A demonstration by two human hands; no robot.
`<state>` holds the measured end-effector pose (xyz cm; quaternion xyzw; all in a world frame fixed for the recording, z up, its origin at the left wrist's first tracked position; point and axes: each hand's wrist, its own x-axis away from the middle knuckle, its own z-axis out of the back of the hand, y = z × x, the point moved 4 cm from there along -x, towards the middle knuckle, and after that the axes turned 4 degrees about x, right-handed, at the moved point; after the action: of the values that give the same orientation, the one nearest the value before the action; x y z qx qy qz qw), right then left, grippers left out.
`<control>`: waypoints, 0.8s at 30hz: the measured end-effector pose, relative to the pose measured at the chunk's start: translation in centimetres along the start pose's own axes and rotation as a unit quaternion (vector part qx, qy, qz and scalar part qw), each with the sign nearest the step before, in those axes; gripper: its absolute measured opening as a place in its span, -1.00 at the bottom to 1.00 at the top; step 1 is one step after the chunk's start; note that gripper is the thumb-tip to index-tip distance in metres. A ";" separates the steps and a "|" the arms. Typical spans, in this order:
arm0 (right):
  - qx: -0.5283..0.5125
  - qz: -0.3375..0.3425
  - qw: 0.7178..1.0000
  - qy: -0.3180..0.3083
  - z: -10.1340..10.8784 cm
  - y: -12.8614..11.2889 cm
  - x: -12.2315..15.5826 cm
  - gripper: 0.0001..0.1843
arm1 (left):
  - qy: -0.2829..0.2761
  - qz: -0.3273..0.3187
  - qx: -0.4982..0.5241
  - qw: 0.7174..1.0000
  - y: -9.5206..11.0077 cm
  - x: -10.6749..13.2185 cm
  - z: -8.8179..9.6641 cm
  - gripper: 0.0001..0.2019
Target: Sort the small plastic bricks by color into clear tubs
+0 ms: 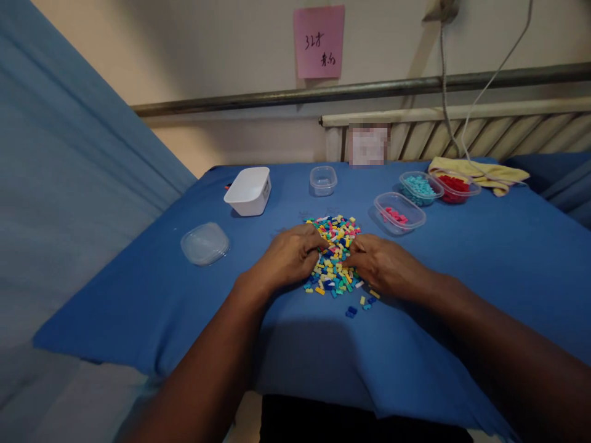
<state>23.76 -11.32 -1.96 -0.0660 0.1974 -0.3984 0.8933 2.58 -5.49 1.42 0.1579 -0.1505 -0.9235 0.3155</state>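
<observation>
Head view: left hand [289, 255], right hand [383, 267] curl fingers into bricks [335, 243], grasp unclear; note [318, 42] begins "32".

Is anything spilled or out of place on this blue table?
A few loose bricks lie apart from the mixed pile, on its near side, beside the right hand. Otherwise nothing stands out.

a beige wall [221, 49] with a metal rail [369, 89], pink note [318, 42], and radiator [484, 132] behind.
</observation>
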 end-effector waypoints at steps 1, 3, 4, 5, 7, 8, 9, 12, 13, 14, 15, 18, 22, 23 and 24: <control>-0.005 0.007 1.000 -0.012 0.2 -0.2 0.2 -0.71 | -0.015 0.001 -0.009 1.000 0.0 0.1 0.0 -0.69; -0.020 0.016 1.000 -0.018 0.5 -0.4 0.7 -0.73 | -0.027 0.023 -0.022 0.999 -0.2 0.3 0.4 -0.71; -0.032 0.011 0.999 -0.002 0.7 -0.4 0.9 -0.73 | -0.024 0.042 -0.025 0.999 -0.4 0.4 0.7 -0.71; -0.048 0.004 0.999 0.021 0.8 -0.3 1.1 -0.74 | -0.017 0.062 -0.023 0.998 -0.6 0.5 1.1 -0.71; -0.093 -0.016 0.993 0.078 1.1 0.0 1.3 -0.75 | -0.009 0.093 -0.009 0.996 -0.9 0.8 1.9 -0.71; -0.115 -0.026 0.987 0.106 1.3 0.1 1.4 -0.75 | -0.013 0.098 0.003 0.995 -0.9 0.9 2.1 -0.71; -0.132 -0.036 0.981 0.134 1.7 0.3 1.4 -0.75 | -0.022 0.096 0.015 0.995 -0.8 0.9 2.2 -0.72; -0.122 -0.072 0.966 0.217 3.3 1.0 1.7 -0.76 | -0.070 0.068 0.025 0.995 -0.2 0.9 1.9 -0.76; -0.099 -0.088 0.961 0.244 4.0 1.5 2.0 -0.77 | -0.083 0.061 0.022 0.994 0.0 0.9 1.8 -0.75; -0.071 -0.106 0.954 0.271 4.8 2.1 2.3 -0.78 | -0.092 0.060 0.019 0.994 0.0 1.0 1.7 -0.73; -0.042 -0.125 0.946 0.295 5.5 2.8 2.8 -0.79 | -0.098 0.063 0.017 0.993 -0.1 1.1 1.6 -0.70; 0.033 -0.172 0.926 0.333 6.9 5.2 4.2 -0.83 | -0.107 0.079 0.025 0.991 -0.8 1.5 1.6 -0.64; 0.072 -0.191 0.924 0.322 7.0 6.9 5.1 -0.82 | -0.106 0.114 0.016 0.988 -1.9 2.2 2.0 -0.66; 0.071 -0.188 0.927 0.317 6.8 6.7 5.0 -0.80 | -0.105 0.123 0.012 0.987 -2.1 2.3 2.1 -0.66; 0.068 -0.181 0.930 0.313 6.5 6.3 4.8 -0.79 | -0.106 0.131 0.009 0.986 -2.2 2.3 2.2 -0.68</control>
<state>33.57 -10.92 0.78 0.0882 0.4246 -0.5658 0.7013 -1.20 -4.88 2.11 0.0414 -0.2111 -0.8843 0.4144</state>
